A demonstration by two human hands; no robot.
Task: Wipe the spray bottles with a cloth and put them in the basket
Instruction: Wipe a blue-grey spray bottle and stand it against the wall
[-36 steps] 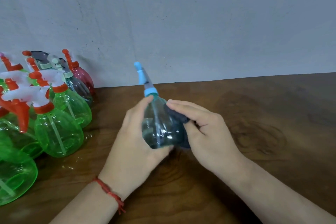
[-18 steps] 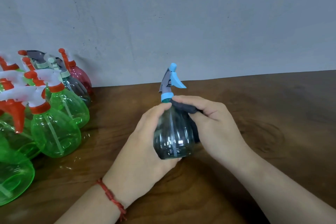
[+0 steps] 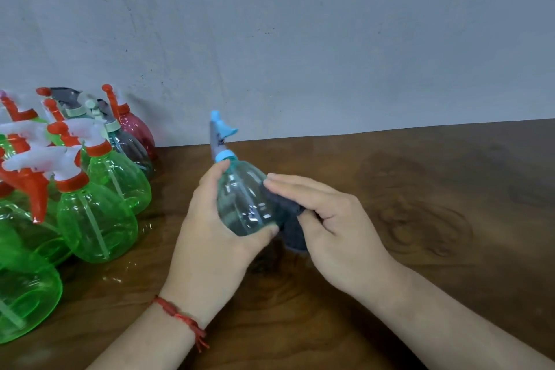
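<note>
A clear bluish spray bottle (image 3: 244, 201) with a light-blue and grey trigger head is held above the wooden table (image 3: 420, 219), tilted with its nozzle up and to the left. My left hand (image 3: 210, 237) grips its body from the left and below. My right hand (image 3: 330, 219) holds a dark grey cloth (image 3: 289, 216) and presses it against the bottle's right side. Part of the cloth is hidden under my fingers. No basket is in view.
Several green spray bottles (image 3: 96, 219) with orange and white heads stand at the left edge of the table. Behind them are a grey bottle (image 3: 132, 150) and a red one (image 3: 136, 129) against the pale wall (image 3: 300, 39).
The bottle has been turned in my left hand and tilted, its nozzle swinging from upright toward the left. My right hand with the cloth slid lower along the bottle's right side.
</note>
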